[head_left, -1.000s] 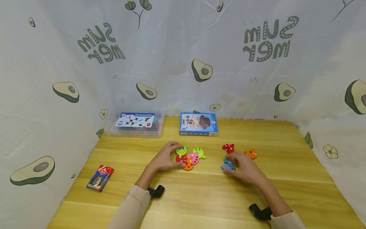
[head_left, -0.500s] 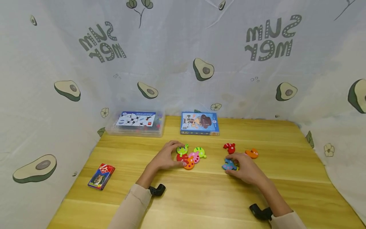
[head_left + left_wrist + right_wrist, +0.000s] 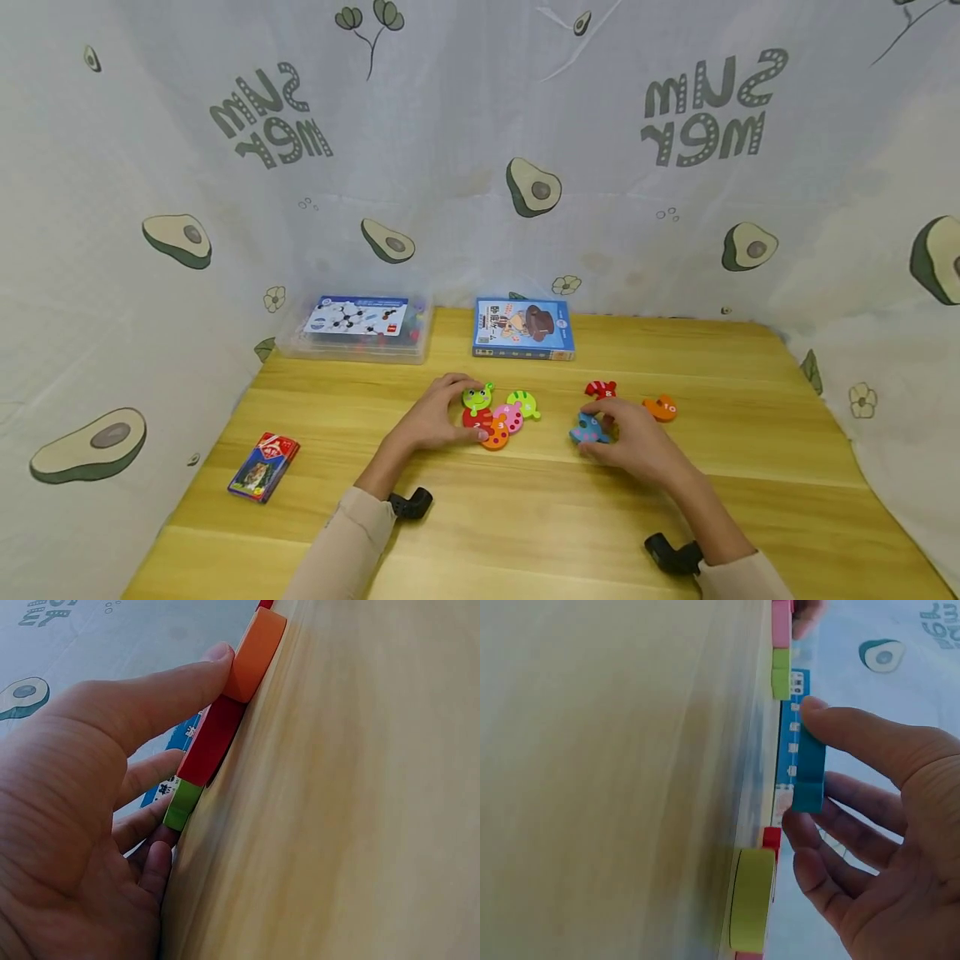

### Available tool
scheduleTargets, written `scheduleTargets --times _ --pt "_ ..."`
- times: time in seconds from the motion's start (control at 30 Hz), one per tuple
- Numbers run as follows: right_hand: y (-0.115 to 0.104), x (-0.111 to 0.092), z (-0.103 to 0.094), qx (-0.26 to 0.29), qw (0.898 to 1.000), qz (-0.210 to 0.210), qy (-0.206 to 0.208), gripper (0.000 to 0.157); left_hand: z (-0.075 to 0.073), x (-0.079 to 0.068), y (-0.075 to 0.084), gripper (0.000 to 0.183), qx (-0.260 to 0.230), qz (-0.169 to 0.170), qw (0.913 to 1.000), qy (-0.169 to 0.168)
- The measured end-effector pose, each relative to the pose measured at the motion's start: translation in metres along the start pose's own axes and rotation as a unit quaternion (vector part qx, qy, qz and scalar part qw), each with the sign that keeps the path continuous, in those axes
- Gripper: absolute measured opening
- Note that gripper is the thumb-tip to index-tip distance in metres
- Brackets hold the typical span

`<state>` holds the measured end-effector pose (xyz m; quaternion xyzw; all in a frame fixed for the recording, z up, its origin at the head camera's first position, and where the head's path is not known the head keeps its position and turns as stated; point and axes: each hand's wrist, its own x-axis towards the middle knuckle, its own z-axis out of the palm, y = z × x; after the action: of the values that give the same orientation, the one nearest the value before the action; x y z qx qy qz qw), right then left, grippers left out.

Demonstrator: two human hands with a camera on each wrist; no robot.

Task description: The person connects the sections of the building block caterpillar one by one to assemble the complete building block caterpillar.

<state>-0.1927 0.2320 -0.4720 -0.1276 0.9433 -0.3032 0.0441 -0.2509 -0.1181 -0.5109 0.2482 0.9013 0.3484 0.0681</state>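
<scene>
My left hand (image 3: 433, 417) curls round the near left side of a joined caterpillar puzzle (image 3: 507, 417). Its thumb touches the orange segment (image 3: 255, 660), with fingers by the green smiling head (image 3: 476, 398); a red segment (image 3: 214, 742) lies between them. Pink and striped green segments follow on the right. My right hand (image 3: 633, 437) pinches a blue spotted puzzle piece (image 3: 810, 765) between thumb and fingers, raised off the tabletop. A yellow-green piece (image 3: 752, 900) lies below that hand, hidden by it in the head view.
Beyond the right hand lie a red striped piece (image 3: 602, 389) and an orange piece numbered 10 (image 3: 661, 408). At the back of the wooden table (image 3: 480, 533) are a clear plastic case (image 3: 356, 350) and a blue game box (image 3: 522, 327). A small card pack (image 3: 264, 467) lies at left.
My right hand has lifted the blue piece and shifted a little left with it, uncovering more of the orange piece. The left hand stays at the caterpillar.
</scene>
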Motion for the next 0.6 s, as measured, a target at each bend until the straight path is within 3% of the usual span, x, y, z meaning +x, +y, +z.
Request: scheduleTargets --times 0.17,0.33,0.6 --pt "-0.01 0.006 0.004 0.007 1.0 0.003 0.005 0.052 0.0 -0.001 0.0 0.075 -0.001 -0.003 1.0 0.001" --pt "-0.016 0.012 0.012 0.014 0.999 -0.019 0.032 0.049 0.0 -0.001 0.0 0.075 0.001 -0.001 1.0 0.002" --pt "-0.027 0.02 0.025 0.065 0.996 -0.009 0.055 0.042 -0.001 0.001 0.001 0.075 -0.003 -0.002 1.0 0.0"
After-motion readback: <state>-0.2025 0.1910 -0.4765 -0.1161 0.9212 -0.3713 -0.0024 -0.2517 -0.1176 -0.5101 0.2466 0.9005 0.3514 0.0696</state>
